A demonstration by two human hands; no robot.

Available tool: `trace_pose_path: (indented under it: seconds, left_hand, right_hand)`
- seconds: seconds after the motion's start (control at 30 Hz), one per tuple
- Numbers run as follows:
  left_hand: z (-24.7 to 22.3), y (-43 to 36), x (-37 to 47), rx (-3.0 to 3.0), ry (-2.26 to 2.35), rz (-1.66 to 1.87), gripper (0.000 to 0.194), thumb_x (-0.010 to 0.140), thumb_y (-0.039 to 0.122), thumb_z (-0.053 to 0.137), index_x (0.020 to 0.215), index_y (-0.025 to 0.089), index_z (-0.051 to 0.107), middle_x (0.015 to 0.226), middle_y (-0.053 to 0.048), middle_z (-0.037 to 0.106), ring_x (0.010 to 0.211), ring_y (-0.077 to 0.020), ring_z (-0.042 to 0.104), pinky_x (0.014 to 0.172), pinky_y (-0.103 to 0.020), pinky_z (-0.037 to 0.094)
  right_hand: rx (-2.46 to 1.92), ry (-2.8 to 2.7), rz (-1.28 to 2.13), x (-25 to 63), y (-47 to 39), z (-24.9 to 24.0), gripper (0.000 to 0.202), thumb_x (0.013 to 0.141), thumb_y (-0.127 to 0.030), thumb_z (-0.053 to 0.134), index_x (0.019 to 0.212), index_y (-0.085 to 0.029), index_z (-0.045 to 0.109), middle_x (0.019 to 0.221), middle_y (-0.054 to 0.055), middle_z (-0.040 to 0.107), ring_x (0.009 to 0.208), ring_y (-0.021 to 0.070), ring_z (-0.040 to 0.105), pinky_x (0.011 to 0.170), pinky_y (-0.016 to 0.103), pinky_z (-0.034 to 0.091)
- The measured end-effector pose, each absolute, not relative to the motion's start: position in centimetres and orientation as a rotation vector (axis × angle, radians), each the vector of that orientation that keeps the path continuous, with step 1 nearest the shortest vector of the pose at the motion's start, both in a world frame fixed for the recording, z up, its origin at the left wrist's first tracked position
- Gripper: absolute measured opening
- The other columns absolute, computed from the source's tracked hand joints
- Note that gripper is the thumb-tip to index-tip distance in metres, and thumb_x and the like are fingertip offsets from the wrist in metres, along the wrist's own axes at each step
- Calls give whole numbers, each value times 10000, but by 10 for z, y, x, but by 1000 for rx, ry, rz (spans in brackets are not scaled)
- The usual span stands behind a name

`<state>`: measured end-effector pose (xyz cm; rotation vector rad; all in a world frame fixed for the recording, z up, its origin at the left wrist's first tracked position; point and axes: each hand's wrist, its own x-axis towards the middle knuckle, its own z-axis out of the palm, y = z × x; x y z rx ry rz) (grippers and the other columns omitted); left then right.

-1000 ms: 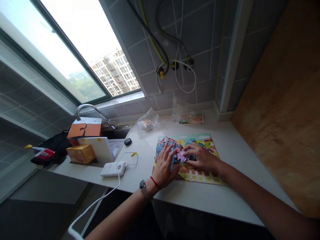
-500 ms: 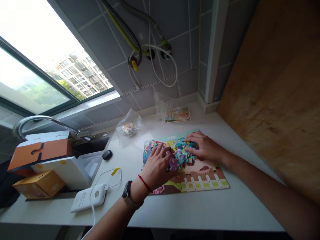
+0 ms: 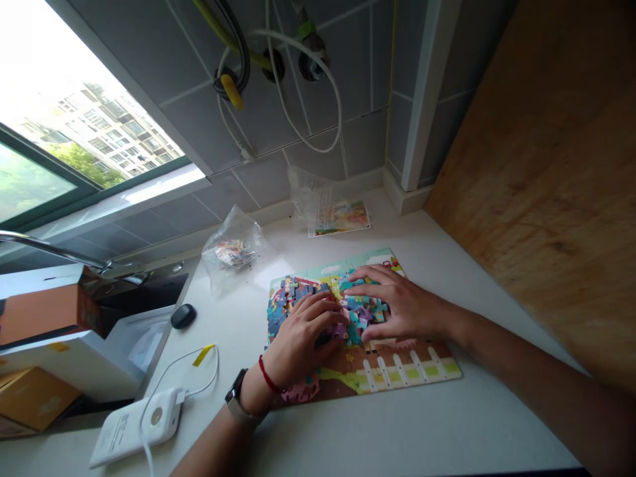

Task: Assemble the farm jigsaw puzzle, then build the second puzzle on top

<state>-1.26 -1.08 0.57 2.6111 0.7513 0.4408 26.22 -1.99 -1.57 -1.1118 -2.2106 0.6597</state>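
Loose jigsaw pieces, mostly teal, blue and purple, lie heaped on a picture puzzle board with a white fence printed along its near side. My left hand, with a red cord and a watch at the wrist, rests palm down over the left part of the heap. Its fingers stretch out, and the pieces under the palm are hidden. From the right, my right hand reaches over the heap with fingers spread and thumb apart, touching pieces at its right side. Neither hand visibly grips a piece.
Behind the board lie a clear bag of pieces and a picture card partly under clear plastic. At left are a black oval object, a white power bank with its cable, boxes and a sink. A wooden panel stands at right.
My view has shifted right and closer to the board. The right hand's fingers have spread wider, its thumb nearer the board's front; the left hand stays over the heap, some pieces moved.
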Motion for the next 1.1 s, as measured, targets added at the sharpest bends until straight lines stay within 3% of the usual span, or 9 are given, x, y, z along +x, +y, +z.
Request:
trace_pose_path:
  seconds: [0.13,0.27,0.4,0.5,0.67,0.83,0.93,1.0,1.1]
  left_hand:
    - [-3,-14,-10,2614,706,549,309,993,271,694,1297,236,651,1323,-96,714,1347,-279,594,1173,-525,469]
    - [-2,-13,-12,2603,710,645,371,1013,237,661,1380,248,609,1333,-102,715,1311,-259,630,1153,-502,494]
    - [7,-10,-18,2527,765,826,361,990,172,664,1341,242,617,1363,-118,692,1274,-249,656,1081,-470,560]
    - [11,-12,-18,2486,722,870,407,969,110,622,1355,237,602,1397,-120,675,1356,-260,606,1122,-504,543]
    - [9,-27,-4,2512,490,664,443,962,59,536,1369,226,590,1399,-79,698,1450,-242,524,1208,-482,480]
    - [11,-36,4,2622,287,341,408,927,47,528,1226,264,700,1487,-22,643,1538,-258,421,1247,-479,431]
    - [12,-35,2,2636,329,390,323,945,120,585,1215,245,712,1470,-50,653,1501,-278,466,1223,-480,456]
    - [10,-34,1,2647,430,470,212,988,255,643,1185,235,719,1389,-76,701,1429,-290,537,1167,-475,506]
    - [5,-35,3,2672,564,547,278,979,443,706,1148,223,727,1279,-99,742,1345,-308,596,1090,-475,554]
  right_hand:
    - [-1107,-2305,678,254,-26,-20,747,688,-519,940,1360,-292,705,1481,119,611,1461,393,465,1222,588,365]
    - [-1131,-2257,645,256,-24,-22,627,731,-385,909,1320,-284,719,1428,105,646,1438,366,503,1216,546,402]
    - [-1174,-2239,620,264,-19,-22,603,758,-410,889,1316,-266,711,1429,120,640,1424,366,514,1201,553,428]
    - [-1230,-2198,574,266,-16,-23,588,785,-423,869,1320,-253,693,1392,129,654,1383,365,546,1180,562,448]
    - [-1363,-2043,425,264,-13,-25,553,812,-399,845,1310,-240,667,1312,131,667,1254,355,613,1092,533,523]
    - [-1432,-1907,328,266,-11,-24,539,832,-408,833,1301,-229,637,1280,138,663,1233,359,615,1077,519,521]
    - [-1435,-1838,282,267,-12,-20,512,839,-428,827,1268,-231,629,1235,134,671,1194,357,625,1048,509,527]
    - [-1432,-1810,283,266,-13,-16,511,832,-454,833,1242,-234,621,1201,126,676,1157,350,636,1019,492,536]
    - [-1417,-1794,327,262,-17,-11,543,806,-510,850,1210,-240,607,1169,112,676,1131,342,647,984,464,546]
